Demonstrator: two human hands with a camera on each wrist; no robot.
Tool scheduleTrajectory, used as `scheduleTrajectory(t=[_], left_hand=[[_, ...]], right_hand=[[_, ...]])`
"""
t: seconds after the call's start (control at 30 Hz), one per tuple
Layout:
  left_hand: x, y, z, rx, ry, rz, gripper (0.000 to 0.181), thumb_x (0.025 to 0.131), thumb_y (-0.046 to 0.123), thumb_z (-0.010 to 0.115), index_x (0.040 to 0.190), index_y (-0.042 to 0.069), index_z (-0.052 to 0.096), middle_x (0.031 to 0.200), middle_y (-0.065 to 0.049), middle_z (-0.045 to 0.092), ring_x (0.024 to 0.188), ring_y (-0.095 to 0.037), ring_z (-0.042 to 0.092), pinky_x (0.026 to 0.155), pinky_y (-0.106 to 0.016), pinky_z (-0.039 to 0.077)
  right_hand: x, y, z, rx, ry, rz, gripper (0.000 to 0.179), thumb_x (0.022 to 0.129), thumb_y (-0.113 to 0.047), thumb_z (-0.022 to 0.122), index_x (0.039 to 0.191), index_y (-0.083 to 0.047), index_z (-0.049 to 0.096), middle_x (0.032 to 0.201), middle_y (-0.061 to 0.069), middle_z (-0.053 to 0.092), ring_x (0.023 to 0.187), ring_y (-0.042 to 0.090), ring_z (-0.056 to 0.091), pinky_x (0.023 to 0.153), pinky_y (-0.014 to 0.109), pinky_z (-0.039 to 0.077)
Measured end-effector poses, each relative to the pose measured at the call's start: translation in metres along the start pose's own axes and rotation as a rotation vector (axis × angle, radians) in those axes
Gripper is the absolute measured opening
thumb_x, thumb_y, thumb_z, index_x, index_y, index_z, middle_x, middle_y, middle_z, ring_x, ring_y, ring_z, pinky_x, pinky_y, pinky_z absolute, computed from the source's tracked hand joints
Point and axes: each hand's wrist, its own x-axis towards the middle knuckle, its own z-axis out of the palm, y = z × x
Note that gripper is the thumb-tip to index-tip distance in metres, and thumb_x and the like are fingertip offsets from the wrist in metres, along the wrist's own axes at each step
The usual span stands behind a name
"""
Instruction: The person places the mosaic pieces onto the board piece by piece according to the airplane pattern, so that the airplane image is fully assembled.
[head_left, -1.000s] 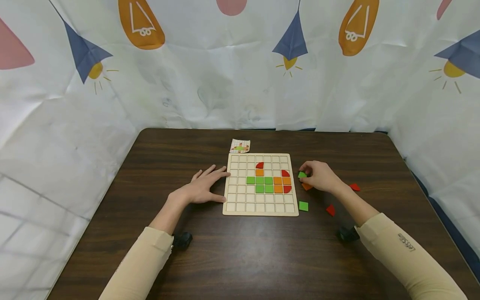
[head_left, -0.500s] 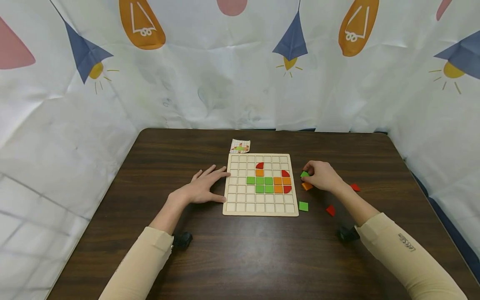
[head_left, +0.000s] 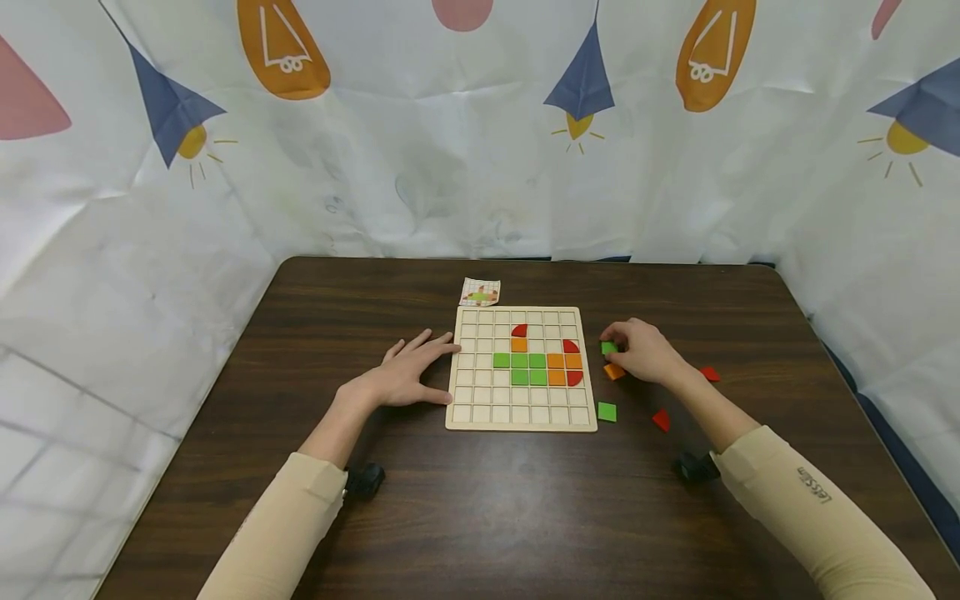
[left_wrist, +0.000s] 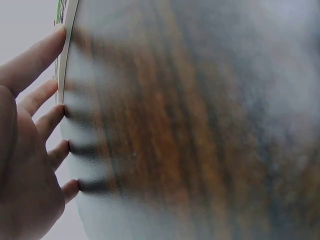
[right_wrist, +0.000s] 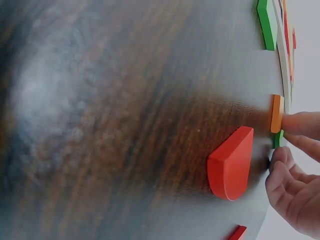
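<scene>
In the head view my left hand [head_left: 397, 377] lies at the left edge of a pale wooden grid board [head_left: 480, 408], thumb and forefinger against it. The left wrist view has those fingers [left_wrist: 41, 56] spread, with the other fingertips at the tabletop. Right of the board, my right hand [head_left: 645, 352] pinches a green square tile [head_left: 608, 347] between thumb and fingers. An orange tile [head_left: 614, 372] lies just below it, close to the thumb. On the board, green and orange squares and red rounded pieces fill several cells in the middle and right.
A small pattern card [head_left: 480, 292] sits behind the board's back left corner. Another green tile [head_left: 607, 412] lies by the board's front right corner. Two red pieces, one nearer [head_left: 661, 420] and one farther right [head_left: 709, 374], rest on the dark wooden table [head_left: 480, 517].
The right hand has shifted slightly right with the green tile, whose angle has changed a little. More of the orange tile shows. The left hand and the board have stayed put.
</scene>
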Motion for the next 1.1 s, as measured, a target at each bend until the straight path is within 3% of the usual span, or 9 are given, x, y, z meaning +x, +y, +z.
scheduleTrajectory(t=[0.37,0.67,1.1], left_hand=[[-0.0001,0.0009,-0.0007,-0.007,-0.007,-0.017,0.089,0.090,0.051,0.077,0.163,0.023,0.034,0.171,-0.002,0.015,0.157,-0.031,0.001,0.120,-0.064,0.000],[0.0008,-0.0011,0.0001,-0.005,-0.007,-0.011,0.089,0.090,0.051,0.076,0.163,0.024,0.034,0.171,-0.002,0.015,0.157,-0.030,0.000,0.120,-0.063,-0.001],[0.0006,-0.0011,0.0005,-0.001,-0.003,-0.006,0.088,0.090,0.051,0.076,0.163,0.023,0.034,0.171,-0.002,0.015,0.157,-0.031,0.001,0.120,-0.063,0.000]], right_hand=[[0.0004,0.0014,-0.0047,-0.035,0.001,0.003,0.028,0.094,-0.013,0.073,0.114,0.006,0.067,0.104,0.019,0.064,0.094,0.034,0.059,0.080,0.051,0.051],[-0.0007,0.0000,-0.0045,-0.019,-0.035,0.045,0.027,0.096,-0.014,0.071,0.114,0.005,0.065,0.087,0.008,0.065,0.065,0.019,0.054,0.058,0.033,0.045],[0.0000,0.0007,-0.0023,-0.027,-0.010,0.041,0.027,0.095,-0.014,0.071,0.112,0.007,0.066,0.090,0.011,0.068,0.069,0.020,0.059,0.059,0.033,0.049]])
